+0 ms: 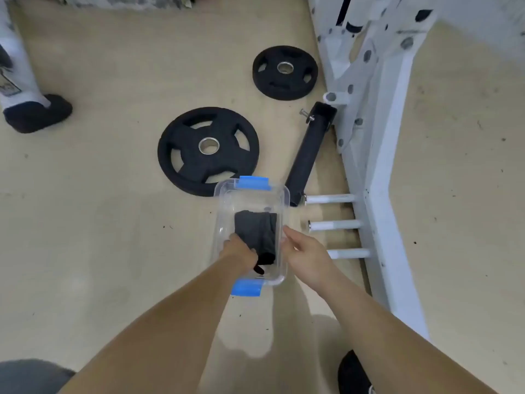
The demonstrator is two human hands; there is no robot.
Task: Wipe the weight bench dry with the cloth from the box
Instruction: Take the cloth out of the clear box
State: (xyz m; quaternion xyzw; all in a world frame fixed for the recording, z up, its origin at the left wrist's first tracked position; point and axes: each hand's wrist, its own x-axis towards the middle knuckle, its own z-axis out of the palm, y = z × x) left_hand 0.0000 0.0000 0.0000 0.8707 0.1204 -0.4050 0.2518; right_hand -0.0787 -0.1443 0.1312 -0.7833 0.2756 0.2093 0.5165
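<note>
Head view: left hand (238, 251), inside the clear box (220, 217), grips the dark cloth (255, 228) lying there; right hand (308, 253), fingers straight, touches the box's right wall. Trouser label (10, 87) far left of the box: unreadable.

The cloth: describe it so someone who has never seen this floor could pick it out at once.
Beside the white frame on the right, a clear box with blue latches sits on the floor. Inside it lies the cloth, which the left hand grips. It is the only soft, dark grey fabric; the black weight plates are rigid discs.
</note>
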